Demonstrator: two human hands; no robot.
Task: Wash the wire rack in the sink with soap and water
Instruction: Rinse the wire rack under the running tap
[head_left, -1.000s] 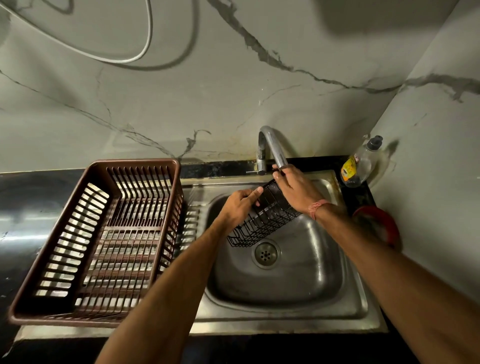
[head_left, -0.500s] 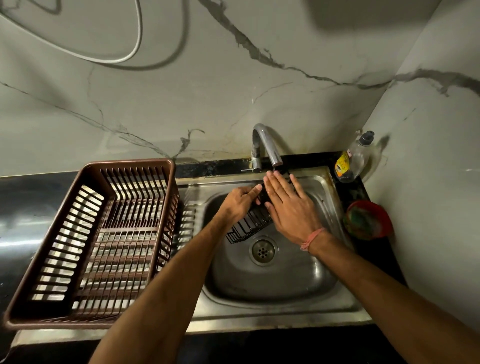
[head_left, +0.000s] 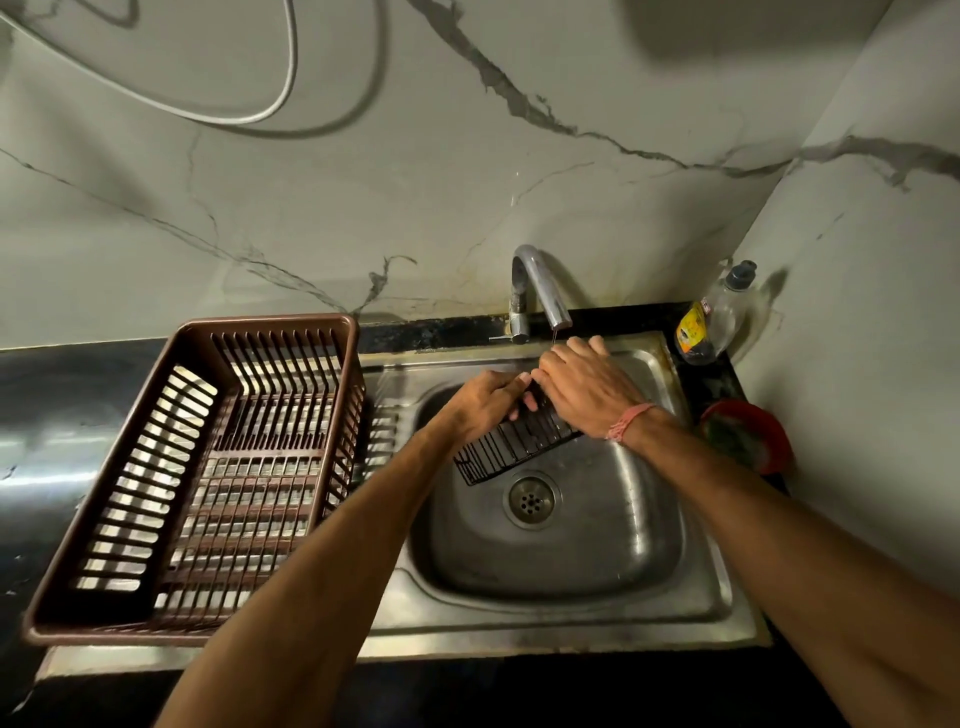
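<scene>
At far left a brown plastic dish drainer (head_left: 197, 483) sits on the dark counter, touching the steel sink's (head_left: 571, 618) left rim. Next comes the left hand (head_left: 483, 402), its fingers curled over the upper edge of the black wire rack (head_left: 511, 447) and gripping it. The rack hangs inside the basin, above the drain (head_left: 531, 501) and clear of the floor, its long axis running from lower left near the drain up to the right toward the tap (head_left: 540, 291). The lower left end is free; the upper right end lies under both hands. A thin trickle falls from the spout onto the right hand (head_left: 587, 389), which lies over the rack's upper end with fingers nearly straight, pressing rather than clasping; whether the thumb hooks beneath is hidden. Both hands are on the rack, so I judge that rubbing would run down that axis toward the free end. At right stand a soap bottle (head_left: 711, 322) and a red bowl (head_left: 748, 436).
</scene>
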